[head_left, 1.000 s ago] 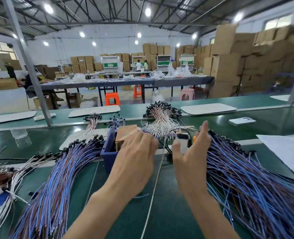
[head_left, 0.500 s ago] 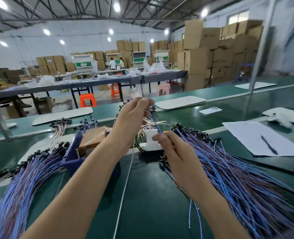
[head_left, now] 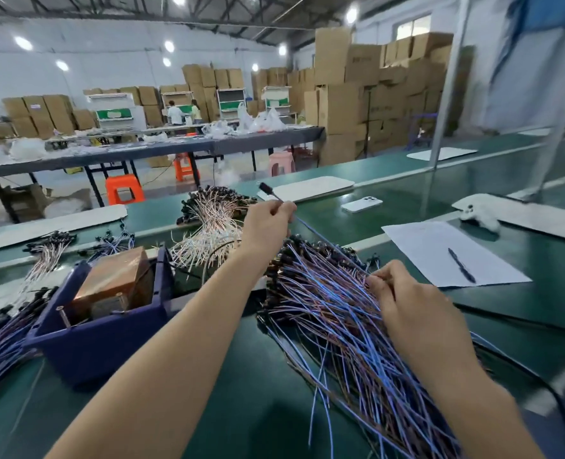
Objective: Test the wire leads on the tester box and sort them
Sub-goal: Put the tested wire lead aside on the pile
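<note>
Left hand [head_left: 267,223] pinches one blue wire lead [head_left: 324,240] just under its black connector [head_left: 265,187], held up over mid-worktop [head_left: 241,409]. Its long axis slants down twd the right near edge, to the right hand [head_left: 416,309], whose fingers [head_left: 378,283] seem to pinch its tail atop the blue pile [head_left: 340,326]. Tester box unseen (prob. behind the left forearm) — left hand likely nearer; navy bin [head_left: 102,336] & white-lead pile [head_left: 208,233] crowd that side.

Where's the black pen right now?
In the head view, the black pen lies on the white sheet of paper at the right, beyond the right hand.
</note>
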The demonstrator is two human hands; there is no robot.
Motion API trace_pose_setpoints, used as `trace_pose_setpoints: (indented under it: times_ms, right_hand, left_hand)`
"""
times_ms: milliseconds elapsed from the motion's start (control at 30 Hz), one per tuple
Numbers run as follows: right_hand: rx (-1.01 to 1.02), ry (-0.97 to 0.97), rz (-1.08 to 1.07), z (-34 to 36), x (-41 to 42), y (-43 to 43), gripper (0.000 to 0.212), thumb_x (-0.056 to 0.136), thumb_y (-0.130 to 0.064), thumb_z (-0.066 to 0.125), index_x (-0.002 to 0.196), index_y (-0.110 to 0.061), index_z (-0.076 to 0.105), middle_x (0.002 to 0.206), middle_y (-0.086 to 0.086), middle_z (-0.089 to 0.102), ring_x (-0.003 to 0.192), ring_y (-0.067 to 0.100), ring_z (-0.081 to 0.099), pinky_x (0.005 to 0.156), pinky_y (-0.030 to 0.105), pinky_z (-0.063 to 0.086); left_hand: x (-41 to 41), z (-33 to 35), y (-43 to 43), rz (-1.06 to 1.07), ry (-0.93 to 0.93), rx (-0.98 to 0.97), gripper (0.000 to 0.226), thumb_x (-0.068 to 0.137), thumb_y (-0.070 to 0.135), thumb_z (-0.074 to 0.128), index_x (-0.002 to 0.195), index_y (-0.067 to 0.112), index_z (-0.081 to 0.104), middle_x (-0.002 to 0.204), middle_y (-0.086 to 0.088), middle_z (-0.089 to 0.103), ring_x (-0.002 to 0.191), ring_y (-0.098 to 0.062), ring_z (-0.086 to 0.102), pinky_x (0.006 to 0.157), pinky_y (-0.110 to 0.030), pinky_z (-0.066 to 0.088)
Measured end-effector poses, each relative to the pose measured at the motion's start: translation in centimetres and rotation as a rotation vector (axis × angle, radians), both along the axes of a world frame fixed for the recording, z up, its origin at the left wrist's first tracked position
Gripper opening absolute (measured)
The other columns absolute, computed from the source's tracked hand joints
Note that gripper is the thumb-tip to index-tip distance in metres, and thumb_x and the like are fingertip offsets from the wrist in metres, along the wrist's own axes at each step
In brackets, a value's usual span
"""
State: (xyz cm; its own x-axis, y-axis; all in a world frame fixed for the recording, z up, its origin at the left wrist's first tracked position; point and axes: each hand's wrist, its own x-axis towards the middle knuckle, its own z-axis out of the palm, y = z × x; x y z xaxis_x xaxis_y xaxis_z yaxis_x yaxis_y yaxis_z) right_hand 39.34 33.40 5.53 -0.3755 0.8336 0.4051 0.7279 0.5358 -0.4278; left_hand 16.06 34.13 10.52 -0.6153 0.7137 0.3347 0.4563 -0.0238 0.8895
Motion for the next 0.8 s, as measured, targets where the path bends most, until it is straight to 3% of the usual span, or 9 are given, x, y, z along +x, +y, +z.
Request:
trace_pose_setpoints:
  times_ms: [100, 200, 300, 400, 467, 567, 700, 800]
  right_hand:
    - [-0.090, -0.136, -0.052, -1.1, 0.4, 0.7, 0.021, 0.107, -0.044, 0.032, 0.100, -0.030, 0.046, 0.080, -0.009, 0.061, 0.071, 0.018, 0.057, 0.063, 0.036, 0.045]
    - [-0.092, -0.284, -0.110, -2.0, 0.0, 0.8, 0.034, 0.106, -0.048, 0.030, 0.130, -0.032, 0.047, 0.125, -0.006, 0.060, 0.113, 0.018, 0.055, 0.095, 0.034, 0.042]
    - [-0.040, -0.173, -0.095, -2.3, -1.0, 0.7, 0.045, 0.104, -0.047, 0.035, 0.144, -0.028, 0.045, 0.135, -0.002, 0.055, 0.124, 0.020, 0.050, 0.108, 0.036, 0.033]
    - [0.030, 0.023, -0.005, -2.3, -2.7, -0.2, 0.041, 0.102, -0.038, 0.044, 0.139, -0.024, 0.053, 0.129, 0.001, 0.061, 0.120, 0.023, 0.053, 0.109, 0.040, 0.034]
    - [0.061, 0.152, 0.097, -2.5, -4.5, -1.6, 0.041, 0.101, -0.033, 0.046, 0.140, -0.023, 0.050, 0.122, -0.004, 0.064, 0.113, 0.021, 0.055, 0.106, 0.041, 0.037]
    - [0.077, 0.330, 0.289, -3.5, -8.0, -4.7, 0.047, 0.098, -0.025, 0.053, 0.145, -0.023, 0.042, 0.108, -0.014, 0.065, 0.095, 0.011, 0.053, 0.096, 0.033, 0.039]
    - [0.023, 0.316, 0.512, -6.0, -13.3, -9.1, 0.044, 0.099, -0.023, 0.053, 0.142, -0.030, 0.045, 0.104, -0.019, 0.063, 0.086, -0.004, 0.041, 0.085, 0.023, 0.036]
    - [-0.045, 0.272, 0.642, -7.7, -17.3, -11.6, 0.040, 0.101, -0.022, 0.052, 0.140, -0.030, 0.047, 0.115, -0.013, 0.061, 0.088, 0.002, 0.049, 0.079, 0.025, 0.040]
  left_hand:
    - [0.1, -1.2, 1.7, 0.013, 0.270, -0.281, 0.034, 0.103, 0.032, 0.055, 0.084, 0.005, 0.065, 0.067, -0.004, 0.059, 0.065, -0.024, 0.056, 0.067, -0.031, 0.045]
    - [0.5, -2.4, 1.9, 0.089, 0.610, -0.605, 0.048, 0.103, 0.049, 0.049, 0.079, 0.008, 0.058, 0.075, -0.008, 0.062, 0.068, -0.029, 0.063, 0.064, -0.035, 0.050]
    - [0.4, -3.3, 0.8, 0.125, 0.694, -0.598, 0.056, 0.104, 0.053, 0.042, 0.069, 0.009, 0.049, 0.073, -0.007, 0.059, 0.060, -0.026, 0.056, 0.055, -0.032, 0.041]
    - [-0.4, -4.2, -1.7, 0.027, 0.730, -0.524, 0.051, 0.106, 0.050, 0.038, 0.082, 0.011, 0.058, 0.073, -0.006, 0.064, 0.063, -0.025, 0.061, 0.061, -0.035, 0.051]
    - [-1.2, -4.8, -4.4, -0.134, 0.678, -0.523, 0.046, 0.106, 0.048, 0.040, 0.084, 0.012, 0.059, 0.071, -0.003, 0.062, 0.062, -0.021, 0.058, 0.060, -0.033, 0.048]
    - [-2.8, -5.7, -9.5, -0.330, 0.636, -0.572, 0.022, 0.103, 0.044, 0.048, 0.100, 0.024, 0.058, 0.084, 0.015, 0.057, 0.072, -0.007, 0.057, 0.065, -0.015, 0.044]
    - [-6.5, -7.9, -17.7, -0.307, 0.684, -0.595, 0.015, 0.103, 0.044, 0.048, 0.115, 0.036, 0.052, 0.097, 0.012, 0.068, 0.083, -0.009, 0.064, 0.076, -0.031, 0.053]
    - [-9.6, -8.9, -24.1, -0.237, 0.610, -0.568, 0.010, 0.102, 0.046, 0.050, 0.108, 0.040, 0.055, 0.086, 0.020, 0.065, 0.075, -0.001, 0.061, 0.068, -0.022, 0.048]
